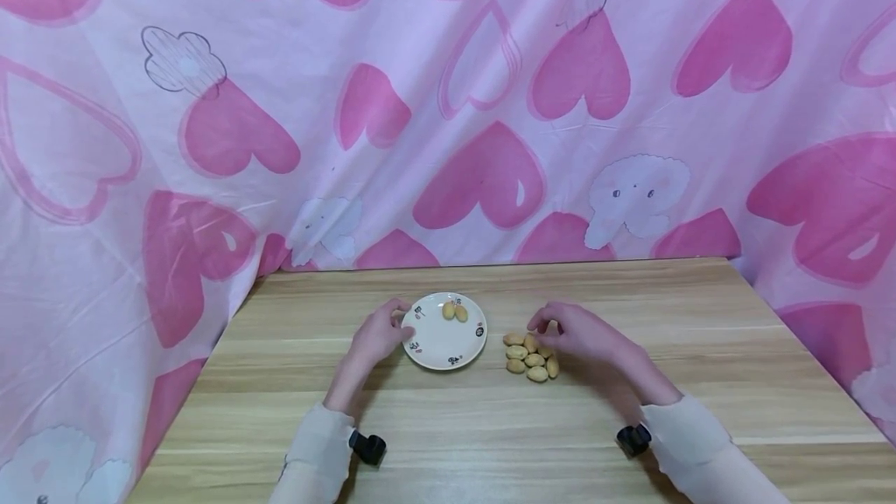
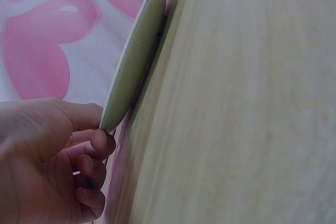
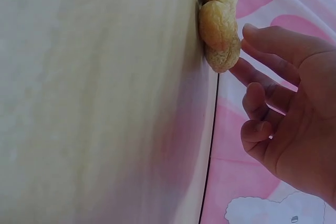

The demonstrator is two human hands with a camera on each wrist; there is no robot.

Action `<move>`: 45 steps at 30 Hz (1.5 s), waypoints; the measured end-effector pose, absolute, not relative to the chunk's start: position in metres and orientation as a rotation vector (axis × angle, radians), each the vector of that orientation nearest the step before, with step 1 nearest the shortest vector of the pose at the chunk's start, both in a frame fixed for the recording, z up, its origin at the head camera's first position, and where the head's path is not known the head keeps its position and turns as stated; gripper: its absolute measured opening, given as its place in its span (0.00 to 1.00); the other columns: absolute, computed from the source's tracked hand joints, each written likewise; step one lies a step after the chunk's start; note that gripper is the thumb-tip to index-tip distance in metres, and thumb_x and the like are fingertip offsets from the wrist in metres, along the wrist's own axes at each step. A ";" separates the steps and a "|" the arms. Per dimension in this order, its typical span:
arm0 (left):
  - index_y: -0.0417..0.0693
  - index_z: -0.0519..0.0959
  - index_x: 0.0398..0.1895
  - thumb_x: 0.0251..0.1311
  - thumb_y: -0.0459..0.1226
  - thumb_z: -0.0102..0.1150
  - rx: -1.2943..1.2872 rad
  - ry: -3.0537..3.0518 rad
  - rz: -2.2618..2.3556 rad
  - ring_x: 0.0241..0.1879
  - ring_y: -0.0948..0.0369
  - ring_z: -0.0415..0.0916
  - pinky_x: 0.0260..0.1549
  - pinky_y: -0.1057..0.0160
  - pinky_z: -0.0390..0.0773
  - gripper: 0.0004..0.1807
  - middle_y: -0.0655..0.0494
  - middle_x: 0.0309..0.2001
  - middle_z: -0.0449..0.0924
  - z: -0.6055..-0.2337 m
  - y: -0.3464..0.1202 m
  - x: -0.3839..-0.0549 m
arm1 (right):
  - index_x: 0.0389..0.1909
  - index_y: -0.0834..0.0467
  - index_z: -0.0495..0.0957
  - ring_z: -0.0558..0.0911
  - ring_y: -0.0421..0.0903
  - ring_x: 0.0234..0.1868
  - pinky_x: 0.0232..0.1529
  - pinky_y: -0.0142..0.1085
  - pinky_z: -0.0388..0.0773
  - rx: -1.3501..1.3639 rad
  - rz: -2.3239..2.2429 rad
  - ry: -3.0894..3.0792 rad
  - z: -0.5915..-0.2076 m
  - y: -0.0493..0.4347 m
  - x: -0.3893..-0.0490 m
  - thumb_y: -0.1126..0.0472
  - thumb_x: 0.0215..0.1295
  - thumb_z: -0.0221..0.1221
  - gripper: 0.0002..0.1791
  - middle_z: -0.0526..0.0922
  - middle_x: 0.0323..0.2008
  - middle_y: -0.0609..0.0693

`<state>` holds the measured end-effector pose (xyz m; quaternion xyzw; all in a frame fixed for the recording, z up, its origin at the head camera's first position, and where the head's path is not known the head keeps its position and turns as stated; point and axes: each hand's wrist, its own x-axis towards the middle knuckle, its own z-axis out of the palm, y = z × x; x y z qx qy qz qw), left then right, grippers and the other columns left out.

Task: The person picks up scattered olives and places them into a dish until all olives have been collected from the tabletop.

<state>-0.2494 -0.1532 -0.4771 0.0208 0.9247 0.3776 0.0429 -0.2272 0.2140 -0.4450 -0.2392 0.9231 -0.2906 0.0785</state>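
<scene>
My left hand (image 1: 379, 332) pinches the left rim of a round white plate (image 1: 441, 344) with small printed figures, thumb on top and fingers below. In the left wrist view the plate (image 2: 137, 61) appears edge-on between thumb and fingers. Two peanuts (image 1: 455, 311) in their shells lie near the plate's far edge. To the right of the plate, several unshelled peanuts (image 1: 535, 360) are grouped on the table. My right hand (image 1: 577, 330) hovers over the far right of this group. In the right wrist view its thumb and fingers stand apart, fingertips close to the peanuts (image 3: 219, 24).
The wooden table (image 1: 448, 442) carries the plate and the peanuts. A pink and white curtain (image 1: 483, 177) with hearts hangs behind its far edge and along both sides. Small black devices (image 1: 367, 447) are strapped at both wrists, over light sleeves.
</scene>
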 end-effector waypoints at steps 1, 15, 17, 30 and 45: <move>0.51 0.77 0.59 0.56 0.38 0.68 0.066 2.828 1.158 0.29 0.58 0.73 0.30 0.62 0.69 0.25 0.54 0.30 0.80 -0.477 -0.153 -0.249 | 0.46 0.51 0.84 0.73 0.39 0.32 0.36 0.32 0.73 -0.721 -0.871 2.763 -0.445 0.215 -0.227 0.58 0.65 0.64 0.09 0.82 0.40 0.43; 0.49 0.77 0.59 0.57 0.37 0.67 0.082 2.838 1.163 0.28 0.59 0.73 0.30 0.62 0.68 0.24 0.54 0.29 0.80 -0.475 -0.154 -0.246 | 0.44 0.52 0.83 0.77 0.43 0.34 0.33 0.31 0.74 -0.661 -0.889 2.677 -0.446 0.224 -0.222 0.55 0.65 0.64 0.09 0.82 0.35 0.44; 0.49 0.77 0.59 0.57 0.37 0.67 0.082 2.838 1.159 0.28 0.59 0.73 0.29 0.62 0.68 0.24 0.54 0.29 0.80 -0.475 -0.153 -0.246 | 0.44 0.52 0.83 0.77 0.43 0.33 0.32 0.31 0.74 -0.638 -0.893 2.665 -0.446 0.224 -0.222 0.54 0.65 0.64 0.09 0.82 0.34 0.44; 0.49 0.76 0.60 0.56 0.38 0.67 0.079 2.830 1.163 0.29 0.60 0.74 0.30 0.62 0.70 0.26 0.54 0.30 0.81 -0.475 -0.153 -0.248 | 0.42 0.52 0.82 0.78 0.41 0.33 0.34 0.32 0.74 -0.627 -0.923 2.670 -0.452 0.226 -0.223 0.56 0.63 0.66 0.09 0.81 0.31 0.44; 0.49 0.77 0.60 0.56 0.38 0.67 0.082 2.832 1.167 0.28 0.59 0.73 0.29 0.62 0.69 0.25 0.54 0.29 0.80 -0.475 -0.153 -0.248 | 0.40 0.49 0.81 0.76 0.41 0.28 0.28 0.32 0.74 -0.644 -0.957 2.688 -0.448 0.223 -0.223 0.56 0.62 0.66 0.07 0.80 0.30 0.44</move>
